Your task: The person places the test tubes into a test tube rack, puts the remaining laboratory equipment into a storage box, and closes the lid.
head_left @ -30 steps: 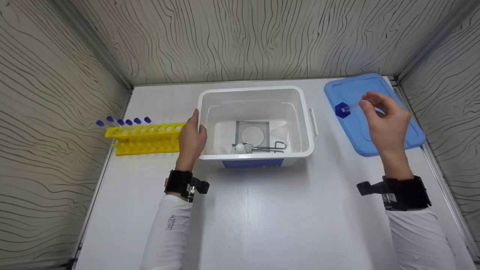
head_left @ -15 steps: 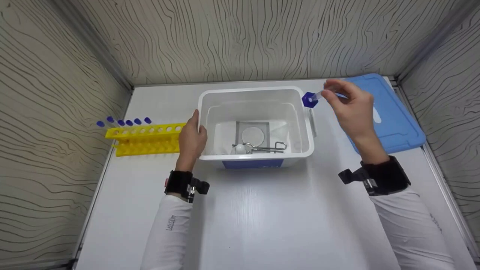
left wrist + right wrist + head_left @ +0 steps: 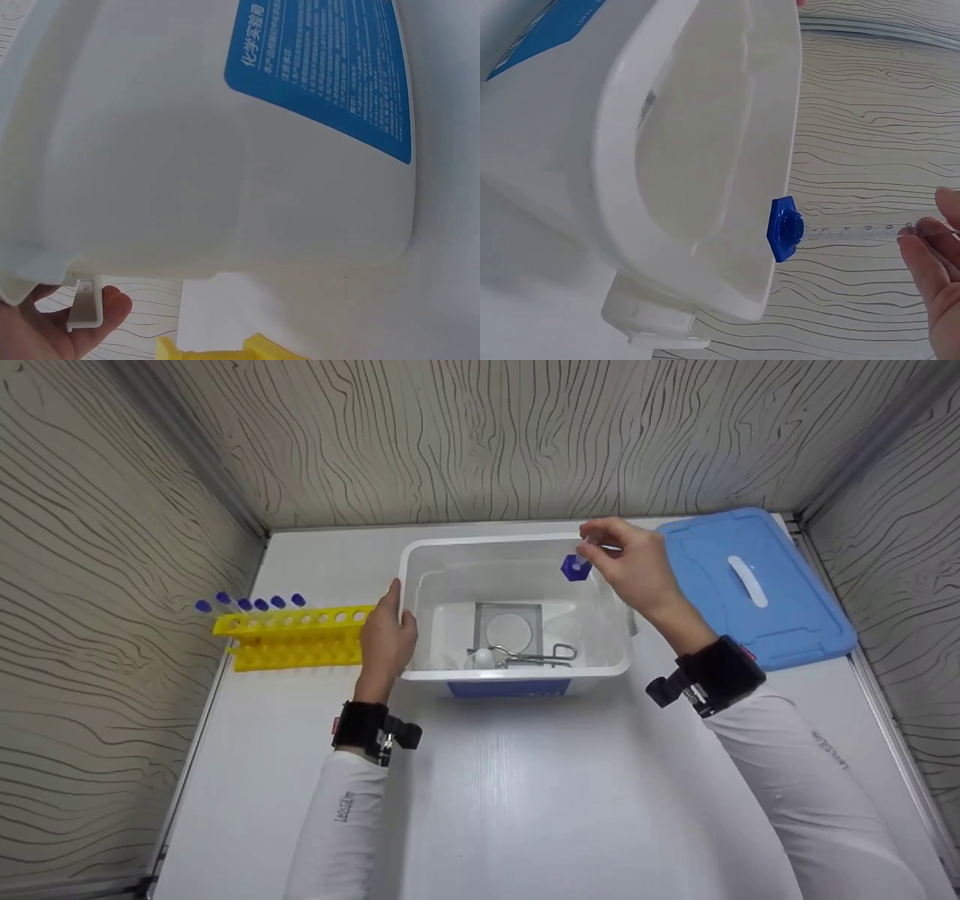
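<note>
My right hand [image 3: 634, 570] pinches a clear graduated cylinder [image 3: 847, 232] near its upper end, fingers and thumb together. Its blue hexagonal base [image 3: 576, 568] hangs lowest, over the back right of a white plastic storage box [image 3: 517, 673]. At the box's left side, my left hand [image 3: 385, 641] holds the rim; in the left wrist view its fingers curl about the white side latch [image 3: 86, 304]. Inside the box lie a wire gauze with a pale round centre [image 3: 508, 633], metal tongs [image 3: 540, 658] and a small white rounded piece [image 3: 483, 658].
Left of the box stands a yellow test tube rack [image 3: 300, 657] holding several blue-capped tubes [image 3: 261, 605]. A blue lid [image 3: 795, 615] with a white handle lies flat at the right. Patterned walls close off the table's back and sides.
My right hand has carried the graduated cylinder leftward from above the blue lid to over the box's back right corner. My left hand has stayed at the box's left rim.
</note>
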Available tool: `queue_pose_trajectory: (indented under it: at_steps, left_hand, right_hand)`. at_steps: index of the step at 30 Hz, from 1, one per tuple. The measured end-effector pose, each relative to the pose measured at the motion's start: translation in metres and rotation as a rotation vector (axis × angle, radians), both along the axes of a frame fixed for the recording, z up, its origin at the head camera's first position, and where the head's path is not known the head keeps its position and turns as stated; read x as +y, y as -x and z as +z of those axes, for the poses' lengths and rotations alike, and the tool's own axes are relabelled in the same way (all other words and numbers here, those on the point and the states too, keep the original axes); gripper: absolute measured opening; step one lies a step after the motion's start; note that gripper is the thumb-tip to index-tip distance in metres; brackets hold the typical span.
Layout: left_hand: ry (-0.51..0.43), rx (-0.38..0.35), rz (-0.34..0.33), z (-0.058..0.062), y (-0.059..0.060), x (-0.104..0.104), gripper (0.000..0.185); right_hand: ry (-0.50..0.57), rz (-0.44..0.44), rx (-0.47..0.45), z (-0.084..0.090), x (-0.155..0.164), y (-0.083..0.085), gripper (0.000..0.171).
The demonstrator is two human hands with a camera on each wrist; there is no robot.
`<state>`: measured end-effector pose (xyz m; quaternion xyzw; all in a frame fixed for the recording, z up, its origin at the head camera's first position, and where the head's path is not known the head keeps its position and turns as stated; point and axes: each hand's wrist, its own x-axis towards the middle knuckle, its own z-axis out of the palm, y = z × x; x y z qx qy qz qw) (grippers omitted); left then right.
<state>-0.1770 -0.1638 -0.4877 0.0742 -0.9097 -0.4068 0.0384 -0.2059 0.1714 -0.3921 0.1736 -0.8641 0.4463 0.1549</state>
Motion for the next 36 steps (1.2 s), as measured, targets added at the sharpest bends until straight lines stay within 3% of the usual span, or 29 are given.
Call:
queue_pose_trajectory:
  at_steps: [13,25,36]
  left_hand:
    - [0.007,0.005,-0.005,0.001,0.000,-0.001,0.058]
    - [0.010,-0.005,-0.003,0.002,0.000,0.001,0.058]
    - [0.018,0.003,-0.001,0.002,0.000,-0.001,0.057]
  right_hand:
    - [-0.200,0.017,-0.187,-0.019,-0.007,0.021,0.026]
    - [-0.457,0.005,-0.246,-0.028,-0.013,0.030,0.028]
    - [-0.599,0.007,-0.306,-0.033,-0.021,0.038,0.029]
